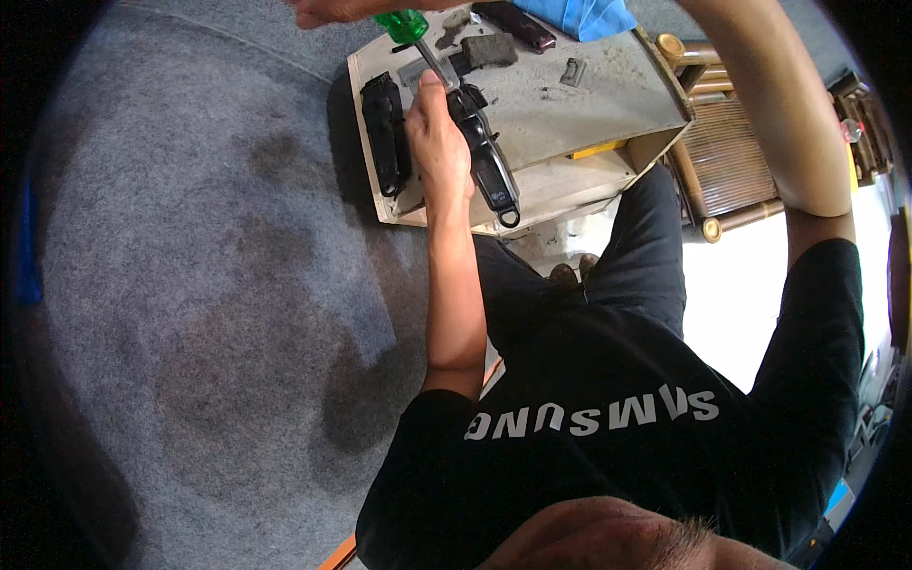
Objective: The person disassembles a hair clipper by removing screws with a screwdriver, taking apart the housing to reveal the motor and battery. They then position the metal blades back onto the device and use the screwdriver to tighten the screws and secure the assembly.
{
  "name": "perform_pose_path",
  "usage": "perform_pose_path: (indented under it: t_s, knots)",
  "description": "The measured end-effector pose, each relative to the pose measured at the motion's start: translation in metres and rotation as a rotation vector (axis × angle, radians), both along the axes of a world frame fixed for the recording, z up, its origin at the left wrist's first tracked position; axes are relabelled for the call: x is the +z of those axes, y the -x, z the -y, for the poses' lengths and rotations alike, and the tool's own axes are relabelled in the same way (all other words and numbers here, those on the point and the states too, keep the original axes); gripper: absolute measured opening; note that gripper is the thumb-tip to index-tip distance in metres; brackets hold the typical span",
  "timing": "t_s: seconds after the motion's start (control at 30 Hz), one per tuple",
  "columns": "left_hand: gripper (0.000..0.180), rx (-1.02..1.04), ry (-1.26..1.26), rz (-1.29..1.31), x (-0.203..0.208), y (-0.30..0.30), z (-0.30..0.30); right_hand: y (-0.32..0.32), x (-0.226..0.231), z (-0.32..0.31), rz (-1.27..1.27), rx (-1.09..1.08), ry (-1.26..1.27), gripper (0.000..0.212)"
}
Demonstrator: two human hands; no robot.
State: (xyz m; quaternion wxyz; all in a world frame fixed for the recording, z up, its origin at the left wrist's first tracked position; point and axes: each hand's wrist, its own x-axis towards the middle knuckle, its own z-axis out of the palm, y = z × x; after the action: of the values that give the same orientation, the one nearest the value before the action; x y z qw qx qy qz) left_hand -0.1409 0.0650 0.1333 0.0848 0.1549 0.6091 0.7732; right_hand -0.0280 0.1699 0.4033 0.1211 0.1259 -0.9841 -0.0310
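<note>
Hair clipper (pixel 489 161), black, long body with a hanging loop at its lower end, sits upper centre of frame on a dusty beige tray-like work surface (pixel 608 100). Left hand (pixel 439 142) is wrapped round the clipper's upper part, fingers closed on it, thumb up near the blade end. Screwdriver (pixel 418 43) with a green handle and metal shaft comes down from the top edge, tip at the clipper head just beside the left thumb. Right hand (pixel 328 9) is at the very top of frame, mostly cut off; it sits on the screwdriver handle, grip looks closed but can't tell how tight. Second black clipper body (pixel 385 133) lies on the tray just left of the left hand, parallel to the held one. Small dark parts and a grey pad (pixel 489 49) lie further up the tray, a dark maroon piece (pixel 521 24) beyond. Blue cloth (pixel 579 14) at top edge. Grey carpet (pixel 190 266) fills the left of frame, wooden slatted furniture (pixel 731 152) at upper right
</note>
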Motion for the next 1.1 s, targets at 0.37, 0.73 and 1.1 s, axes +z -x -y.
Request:
perform_pose_path:
  t_s: [0.37,0.73,1.1]
  knots:
    - [0.051,-0.014,0.012,0.065,-0.001,0.0,0.004,-0.005,-0.001,-0.014,0.098,0.148,0.162,0.04]
    - [0.054,0.001,0.005,0.045,0.005,-0.004,-0.001,-0.01,-0.041,-0.009,-0.419,0.139,-0.006,0.038]
    - [0.051,0.026,-0.013,0.058,0.005,-0.003,0.001,0.015,-0.021,-0.033,-0.169,0.275,0.157,0.038]
